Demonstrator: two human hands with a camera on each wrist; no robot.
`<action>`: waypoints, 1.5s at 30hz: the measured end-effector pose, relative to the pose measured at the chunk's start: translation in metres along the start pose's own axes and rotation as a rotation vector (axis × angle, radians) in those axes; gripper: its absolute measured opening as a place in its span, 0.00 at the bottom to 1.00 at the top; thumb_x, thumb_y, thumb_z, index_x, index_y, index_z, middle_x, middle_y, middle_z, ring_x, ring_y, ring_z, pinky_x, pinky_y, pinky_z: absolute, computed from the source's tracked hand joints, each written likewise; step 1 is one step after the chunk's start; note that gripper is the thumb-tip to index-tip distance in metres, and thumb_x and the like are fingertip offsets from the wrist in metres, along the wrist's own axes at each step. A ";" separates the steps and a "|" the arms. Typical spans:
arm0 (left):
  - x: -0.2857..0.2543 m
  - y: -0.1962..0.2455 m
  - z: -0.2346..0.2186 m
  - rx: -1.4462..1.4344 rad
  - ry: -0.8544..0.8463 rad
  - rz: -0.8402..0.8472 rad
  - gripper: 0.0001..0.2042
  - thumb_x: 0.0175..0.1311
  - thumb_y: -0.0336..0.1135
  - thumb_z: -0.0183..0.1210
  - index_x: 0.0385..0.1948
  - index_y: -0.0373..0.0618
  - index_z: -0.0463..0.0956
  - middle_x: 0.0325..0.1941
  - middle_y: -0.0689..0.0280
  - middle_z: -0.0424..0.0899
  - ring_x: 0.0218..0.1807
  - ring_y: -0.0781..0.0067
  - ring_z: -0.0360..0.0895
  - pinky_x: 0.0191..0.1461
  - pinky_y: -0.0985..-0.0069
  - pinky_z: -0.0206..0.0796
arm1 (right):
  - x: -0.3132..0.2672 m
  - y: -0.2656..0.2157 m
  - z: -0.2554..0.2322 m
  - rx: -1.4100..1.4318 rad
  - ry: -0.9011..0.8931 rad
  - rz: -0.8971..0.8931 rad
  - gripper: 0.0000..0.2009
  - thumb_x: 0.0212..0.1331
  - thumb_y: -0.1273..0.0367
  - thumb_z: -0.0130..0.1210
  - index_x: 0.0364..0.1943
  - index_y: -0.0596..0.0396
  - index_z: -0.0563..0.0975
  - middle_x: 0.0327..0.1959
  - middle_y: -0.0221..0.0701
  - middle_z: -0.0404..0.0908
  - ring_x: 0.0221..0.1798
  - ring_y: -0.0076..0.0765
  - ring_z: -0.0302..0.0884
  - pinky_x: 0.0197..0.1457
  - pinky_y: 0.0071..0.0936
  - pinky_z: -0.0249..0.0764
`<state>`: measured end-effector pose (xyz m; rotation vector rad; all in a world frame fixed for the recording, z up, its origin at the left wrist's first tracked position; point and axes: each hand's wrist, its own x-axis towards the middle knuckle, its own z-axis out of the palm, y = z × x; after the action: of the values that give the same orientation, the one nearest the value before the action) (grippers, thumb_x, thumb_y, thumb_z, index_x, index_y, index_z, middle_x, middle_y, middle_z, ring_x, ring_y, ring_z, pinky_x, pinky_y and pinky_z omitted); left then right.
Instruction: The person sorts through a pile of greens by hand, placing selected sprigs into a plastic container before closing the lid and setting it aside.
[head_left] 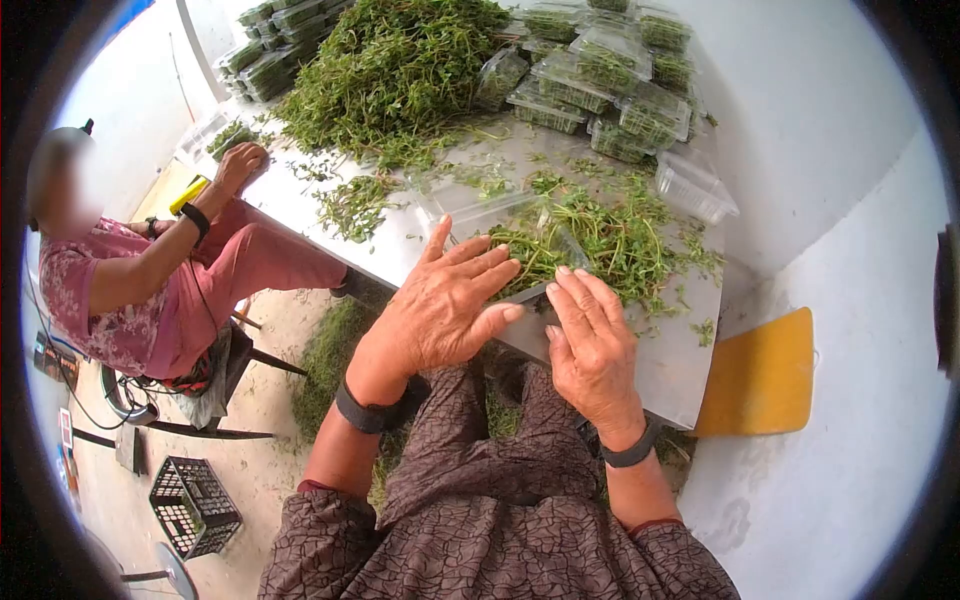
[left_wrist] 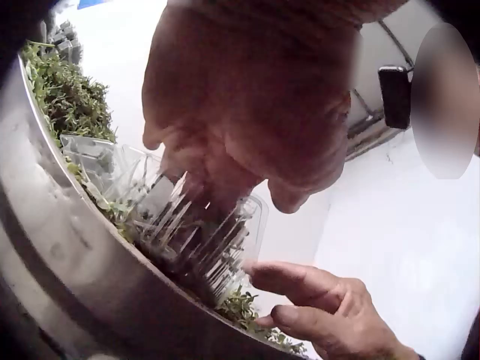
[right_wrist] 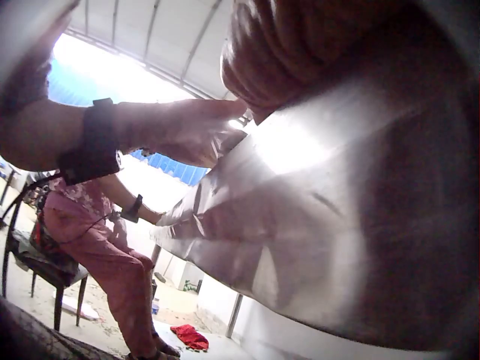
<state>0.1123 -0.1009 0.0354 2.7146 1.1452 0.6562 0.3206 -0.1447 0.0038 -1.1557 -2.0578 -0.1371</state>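
Note:
At the table's near edge stands a clear plastic box (left_wrist: 214, 259) with ribbed sides, holding leafy green stems (head_left: 530, 255). My left hand (head_left: 440, 305) is over its left side, palm down, the fingers straight and slightly spread. In the left wrist view that palm (left_wrist: 247, 105) hangs close over the box and hides part of it. My right hand (head_left: 595, 355) is at the box's right side, fingers extended, fingertips right at its rim. Loose green stems (head_left: 625, 235) lie on the table just beyond the right hand.
A big heap of greens (head_left: 390, 80) and stacked filled boxes (head_left: 600, 75) occupy the table's far side. An unfilled clear box (head_left: 695, 187) lies at the right edge, near a yellow board (head_left: 757, 375). Another person (head_left: 130, 270) sits at the left; a black crate (head_left: 195, 507) stands on the floor.

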 end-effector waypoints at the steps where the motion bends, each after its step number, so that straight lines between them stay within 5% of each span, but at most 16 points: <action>1: 0.000 -0.002 0.000 0.000 0.003 0.000 0.25 0.68 0.50 0.44 0.56 0.39 0.72 0.60 0.54 0.74 0.69 0.51 0.62 0.76 0.51 0.32 | 0.000 0.000 0.000 -0.002 -0.001 -0.003 0.24 0.43 0.80 0.60 0.51 0.61 0.75 0.57 0.38 0.74 0.62 0.45 0.68 0.64 0.38 0.69; 8: -0.020 -0.017 -0.001 -0.147 0.316 -0.059 0.30 0.70 0.57 0.31 0.60 0.46 0.70 0.68 0.58 0.67 0.72 0.54 0.58 0.76 0.53 0.32 | -0.003 0.001 0.000 -0.015 0.017 0.013 0.23 0.43 0.80 0.60 0.50 0.61 0.76 0.57 0.38 0.74 0.63 0.45 0.68 0.63 0.37 0.69; 11: -0.033 -0.023 0.004 -0.156 0.277 -0.054 0.31 0.69 0.59 0.32 0.60 0.46 0.70 0.68 0.58 0.67 0.71 0.54 0.58 0.76 0.52 0.34 | -0.001 0.001 0.001 -0.016 0.016 0.007 0.23 0.42 0.79 0.60 0.49 0.61 0.76 0.58 0.38 0.73 0.63 0.45 0.68 0.63 0.37 0.69; 16: -0.027 -0.017 0.005 -0.112 0.190 0.040 0.19 0.59 0.50 0.56 0.41 0.45 0.75 0.47 0.60 0.75 0.62 0.55 0.67 0.75 0.47 0.36 | 0.000 0.001 0.002 -0.032 0.000 0.008 0.22 0.43 0.79 0.60 0.49 0.63 0.75 0.59 0.40 0.73 0.63 0.45 0.68 0.64 0.38 0.68; 20: -0.022 -0.018 0.006 -0.110 0.209 0.029 0.22 0.58 0.53 0.57 0.43 0.44 0.75 0.48 0.60 0.75 0.62 0.55 0.67 0.75 0.47 0.36 | 0.000 0.000 0.000 -0.035 -0.019 0.017 0.22 0.43 0.79 0.60 0.49 0.63 0.75 0.59 0.39 0.73 0.63 0.46 0.67 0.64 0.37 0.68; 23: -0.012 -0.010 0.005 -0.162 0.383 0.102 0.22 0.53 0.52 0.63 0.40 0.42 0.76 0.45 0.58 0.75 0.59 0.55 0.69 0.75 0.48 0.37 | 0.000 0.000 0.000 -0.047 -0.016 0.016 0.22 0.43 0.79 0.60 0.49 0.63 0.75 0.59 0.39 0.73 0.63 0.45 0.67 0.63 0.37 0.68; 29: -0.009 -0.019 0.011 -0.129 0.186 0.112 0.23 0.48 0.54 0.66 0.36 0.43 0.78 0.42 0.62 0.77 0.56 0.60 0.73 0.76 0.48 0.36 | 0.001 0.000 0.000 -0.026 -0.005 0.016 0.22 0.42 0.79 0.61 0.47 0.62 0.76 0.58 0.38 0.74 0.61 0.45 0.69 0.62 0.37 0.69; 38: 0.001 -0.004 0.012 -0.024 0.311 0.192 0.27 0.53 0.57 0.61 0.43 0.41 0.77 0.50 0.58 0.78 0.59 0.54 0.71 0.74 0.46 0.37 | 0.001 0.000 0.001 -0.034 0.013 -0.005 0.21 0.41 0.80 0.59 0.46 0.62 0.76 0.57 0.38 0.74 0.60 0.45 0.70 0.61 0.37 0.71; 40: 0.004 -0.005 0.013 0.003 0.120 0.134 0.29 0.58 0.59 0.55 0.50 0.42 0.77 0.57 0.57 0.77 0.64 0.53 0.68 0.75 0.45 0.35 | 0.001 -0.001 0.000 -0.037 0.009 -0.004 0.21 0.41 0.80 0.59 0.46 0.62 0.76 0.57 0.38 0.74 0.60 0.45 0.70 0.61 0.37 0.71; 45: 0.009 -0.003 0.004 0.003 0.002 0.116 0.29 0.60 0.58 0.52 0.51 0.41 0.76 0.58 0.56 0.76 0.65 0.53 0.67 0.75 0.45 0.34 | 0.002 0.000 0.000 -0.040 0.007 -0.003 0.20 0.42 0.80 0.59 0.46 0.62 0.76 0.57 0.37 0.74 0.60 0.46 0.70 0.61 0.38 0.71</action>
<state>0.1178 -0.0925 0.0346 2.8008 0.9951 0.6723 0.3197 -0.1436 0.0049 -1.1753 -2.0588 -0.1844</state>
